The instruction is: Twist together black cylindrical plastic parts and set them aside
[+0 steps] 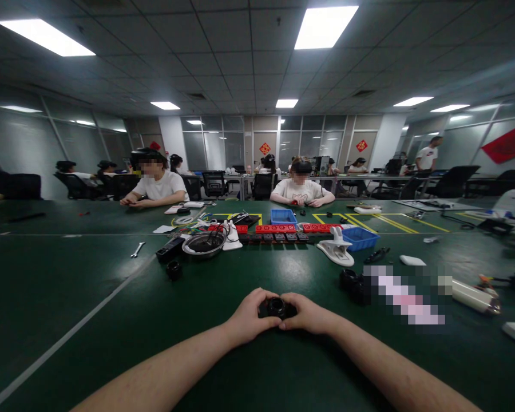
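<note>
While both hands clamp it, the small black round part [277, 307] sits low on the near middle of the green counter [111, 320]. Left hand [251, 317] is closed around its left side, right hand [311, 315] closed around its right; fingertips nearly meet in front. Looks like a lens-type barrel, too small to be sure. My read: keep forearms braced on the counter, hold one side fixed, turn with the other, keep the part square so nothing cross-threads. A similar black ring [174, 269] lies far left, another black part [352, 281] right, both well apart.
</note>
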A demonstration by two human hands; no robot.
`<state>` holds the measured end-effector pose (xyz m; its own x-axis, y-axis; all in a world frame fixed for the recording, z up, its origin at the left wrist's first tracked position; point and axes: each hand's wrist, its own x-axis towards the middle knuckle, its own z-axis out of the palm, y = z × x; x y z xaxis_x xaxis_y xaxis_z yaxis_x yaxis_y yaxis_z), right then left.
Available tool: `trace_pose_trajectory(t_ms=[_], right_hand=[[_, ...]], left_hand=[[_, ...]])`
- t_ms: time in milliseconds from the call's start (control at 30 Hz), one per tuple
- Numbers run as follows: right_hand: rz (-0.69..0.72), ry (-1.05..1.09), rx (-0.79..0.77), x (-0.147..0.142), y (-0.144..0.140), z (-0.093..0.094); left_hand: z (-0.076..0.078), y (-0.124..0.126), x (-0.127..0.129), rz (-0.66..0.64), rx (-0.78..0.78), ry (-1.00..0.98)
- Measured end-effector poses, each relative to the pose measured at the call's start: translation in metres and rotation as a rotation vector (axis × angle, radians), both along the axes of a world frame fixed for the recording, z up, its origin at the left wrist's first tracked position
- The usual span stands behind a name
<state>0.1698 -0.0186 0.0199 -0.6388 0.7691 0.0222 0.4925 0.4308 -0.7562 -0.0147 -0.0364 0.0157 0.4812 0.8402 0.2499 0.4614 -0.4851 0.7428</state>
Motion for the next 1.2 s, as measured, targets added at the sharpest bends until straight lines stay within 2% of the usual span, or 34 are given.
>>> trace_pose_trajectory(t_ms=[300,433,533,700,767,1000,1200], right_hand=[[-0.330,-0.360,0.403,-0.019,-0.008,-0.016],[-0.352,-0.381,0.470,-0.022,-0.012,-0.015],[-0.257,-0.249,0.403,-0.017,-0.011,-0.012],[0.037,-0.066,0.123,0.001,-0.001,-0.002],[0.105,-0.012,0.039,0.006,0.002,0.002],[0.085,0.022,-0.050,0.006,0.000,0.005],[0.024,-0.036,0.045,0.003,0.002,-0.002]], left_hand=[[-0.005,-0.005,0.009,0.215,0.053,0.017],[-0.005,-0.001,0.007,0.150,0.053,-0.002],[-0.003,0.000,0.003,0.062,0.052,-0.013],[0.002,0.000,0.000,-0.027,0.025,0.018],[0.003,0.000,-0.001,-0.054,0.015,0.019],[0.003,0.000,-0.002,-0.074,-0.024,0.016],[0.003,-0.001,-0.001,-0.058,-0.020,0.021]])
